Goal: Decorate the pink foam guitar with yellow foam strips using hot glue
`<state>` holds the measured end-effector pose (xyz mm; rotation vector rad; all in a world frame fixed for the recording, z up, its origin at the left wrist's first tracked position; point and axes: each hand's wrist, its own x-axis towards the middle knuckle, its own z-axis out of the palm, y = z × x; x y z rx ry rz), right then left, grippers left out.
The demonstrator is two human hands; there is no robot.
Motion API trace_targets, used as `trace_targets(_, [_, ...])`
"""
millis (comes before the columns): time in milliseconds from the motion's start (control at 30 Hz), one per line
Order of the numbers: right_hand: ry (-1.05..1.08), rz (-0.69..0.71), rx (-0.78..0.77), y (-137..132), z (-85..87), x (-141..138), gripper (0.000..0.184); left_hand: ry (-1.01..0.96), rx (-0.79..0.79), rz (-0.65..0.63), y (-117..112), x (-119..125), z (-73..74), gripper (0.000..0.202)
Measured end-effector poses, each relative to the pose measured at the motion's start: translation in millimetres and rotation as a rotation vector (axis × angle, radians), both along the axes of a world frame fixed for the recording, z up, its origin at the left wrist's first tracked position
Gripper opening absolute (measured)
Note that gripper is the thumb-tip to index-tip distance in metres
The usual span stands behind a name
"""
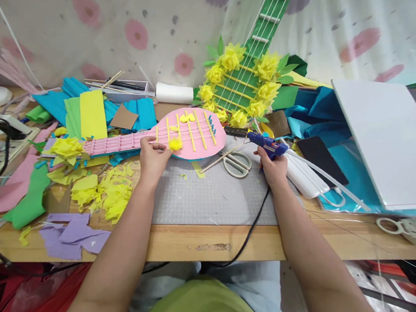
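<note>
On the wooden worktop [183, 243], a grey cutting mat [218, 197] lies directly in front of the person. A white board [386, 141] rests tilted at the far right on blue paper. A green guitar [260, 47] ringed with yellow flowers leans upright against the backdrop at the rear.

A pink guitar [191, 134] made of paper lies flat across the far edge of the mat. Its round body is at centre and its neck runs out to the left over loose paper.

The left hand [153, 157] sits at the lower edge of the pink guitar's body. Its fingers are closed on a yellow flower [175, 144], which touches the body's rim.

The right hand [274, 168] is to the right of the body, fingers clenched round the grip of a blue glue gun [267, 144]. The nozzle points left, close to the body but apart from it. A black cable [247, 235] drops from the grip across the mat and over the worktop's front edge.

Scissors [237, 164] lie on the mat between the two hands. Yellow paper scraps [109, 197] are heaped left of the mat.
</note>
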<state>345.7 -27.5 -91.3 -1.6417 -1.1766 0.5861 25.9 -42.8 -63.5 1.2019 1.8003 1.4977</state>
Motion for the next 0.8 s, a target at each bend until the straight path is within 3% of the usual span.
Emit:
trace_targets(500, [0.023, 0.014, 0.016, 2, -2.4, 3, 0.042, -0.043, 0.074, -0.025, 5, 0, -9.6, 0.049])
trace_targets(800, [0.019, 0.009, 0.018, 0, 0.2, 2, 0.04, -0.179, 0.027, -0.065, 4, 0, 3.7, 0.041])
